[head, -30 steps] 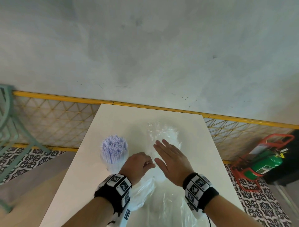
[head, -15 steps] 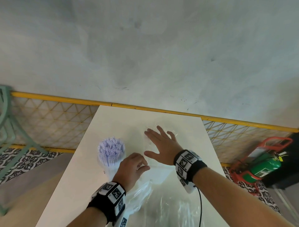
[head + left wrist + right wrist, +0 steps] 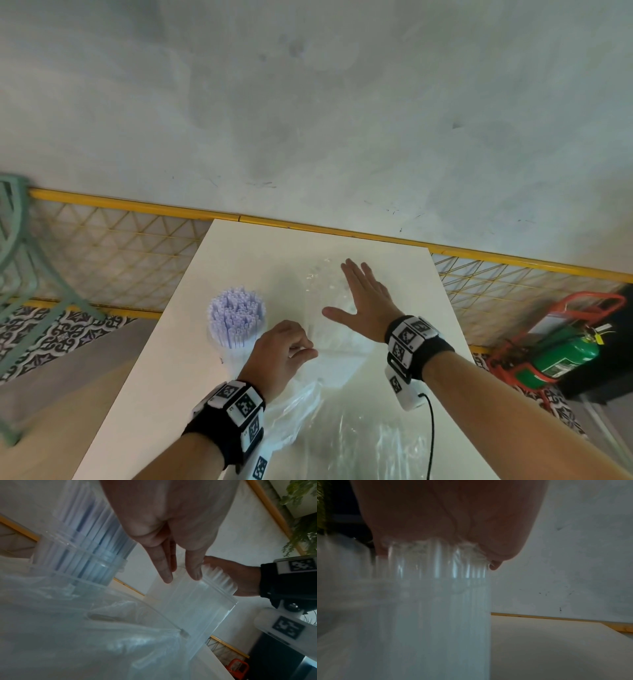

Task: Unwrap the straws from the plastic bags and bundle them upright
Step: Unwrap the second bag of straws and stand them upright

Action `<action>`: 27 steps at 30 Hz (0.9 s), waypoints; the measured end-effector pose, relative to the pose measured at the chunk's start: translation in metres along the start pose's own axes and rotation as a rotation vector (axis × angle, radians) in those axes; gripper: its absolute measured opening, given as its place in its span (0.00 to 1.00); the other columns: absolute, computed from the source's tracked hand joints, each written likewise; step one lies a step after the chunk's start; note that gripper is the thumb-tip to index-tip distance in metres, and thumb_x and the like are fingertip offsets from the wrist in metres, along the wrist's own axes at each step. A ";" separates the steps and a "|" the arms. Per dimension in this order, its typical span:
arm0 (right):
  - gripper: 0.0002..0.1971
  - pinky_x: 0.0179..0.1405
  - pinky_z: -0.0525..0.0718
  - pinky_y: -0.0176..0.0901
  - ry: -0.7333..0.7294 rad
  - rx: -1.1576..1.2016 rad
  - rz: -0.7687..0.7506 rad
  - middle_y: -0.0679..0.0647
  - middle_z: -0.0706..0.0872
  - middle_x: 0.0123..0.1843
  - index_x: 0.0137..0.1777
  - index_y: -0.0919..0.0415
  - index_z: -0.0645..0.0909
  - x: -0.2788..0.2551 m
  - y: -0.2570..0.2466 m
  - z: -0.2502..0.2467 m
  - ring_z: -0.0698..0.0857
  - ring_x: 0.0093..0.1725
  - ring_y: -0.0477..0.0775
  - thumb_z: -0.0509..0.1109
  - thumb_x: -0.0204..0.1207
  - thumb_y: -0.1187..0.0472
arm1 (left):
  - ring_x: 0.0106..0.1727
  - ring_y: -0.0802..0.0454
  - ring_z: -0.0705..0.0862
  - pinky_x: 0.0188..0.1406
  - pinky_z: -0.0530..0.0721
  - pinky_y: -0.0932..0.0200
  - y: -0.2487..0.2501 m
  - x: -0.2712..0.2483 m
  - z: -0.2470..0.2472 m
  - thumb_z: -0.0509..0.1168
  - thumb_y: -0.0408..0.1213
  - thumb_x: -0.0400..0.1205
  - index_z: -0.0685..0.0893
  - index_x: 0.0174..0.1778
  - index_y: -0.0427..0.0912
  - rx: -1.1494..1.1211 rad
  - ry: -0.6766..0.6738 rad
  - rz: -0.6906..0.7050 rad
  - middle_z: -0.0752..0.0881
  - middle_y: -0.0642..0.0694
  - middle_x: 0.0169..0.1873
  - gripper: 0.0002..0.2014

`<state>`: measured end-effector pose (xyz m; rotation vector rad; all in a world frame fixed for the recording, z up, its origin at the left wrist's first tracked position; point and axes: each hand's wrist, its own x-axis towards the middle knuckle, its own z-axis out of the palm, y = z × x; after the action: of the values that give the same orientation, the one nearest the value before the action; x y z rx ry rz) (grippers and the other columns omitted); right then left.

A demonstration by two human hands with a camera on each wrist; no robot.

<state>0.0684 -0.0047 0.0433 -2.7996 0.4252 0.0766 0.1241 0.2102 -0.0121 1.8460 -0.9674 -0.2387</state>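
Observation:
A bundle of clear white straws (image 3: 433, 601) stands upright on the white table (image 3: 274, 246), still inside a clear zip bag (image 3: 188, 601). My right hand (image 3: 363, 298) lies flat and open on the straw tops, its palm (image 3: 445, 520) pressing them. My left hand (image 3: 308, 349) is beside the bundle on its near left, and its thumb and fingers (image 3: 164, 573) pinch the bag's upper edge. Left of both hands, a bundle of purple straws (image 3: 236, 318) stands upright in a clear cup (image 3: 77, 563).
Crumpled clear plastic bags (image 3: 342, 435) lie on the near part of the table. Behind the table runs a yellow mesh fence (image 3: 120, 240) under a grey wall. A green chair (image 3: 20, 260) is at the left and a green fire extinguisher (image 3: 561, 353) on the floor at the right.
My right hand has moved away from me and spread flat over the straw tops. My left hand stays at the bag's edge, and the view has shifted slightly.

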 end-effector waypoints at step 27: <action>0.46 0.82 0.37 0.63 0.003 -0.181 -0.123 0.38 0.35 0.87 0.86 0.42 0.42 -0.005 -0.010 -0.015 0.32 0.86 0.51 0.51 0.73 0.22 | 0.43 0.53 0.88 0.50 0.89 0.60 0.005 0.000 0.001 0.76 0.31 0.75 0.73 0.30 0.60 -0.057 0.009 -0.002 0.79 0.52 0.38 0.22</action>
<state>0.0670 0.0008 0.0612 -2.9972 0.2571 0.0869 0.1213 0.2088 -0.0083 1.7948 -0.9433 -0.2566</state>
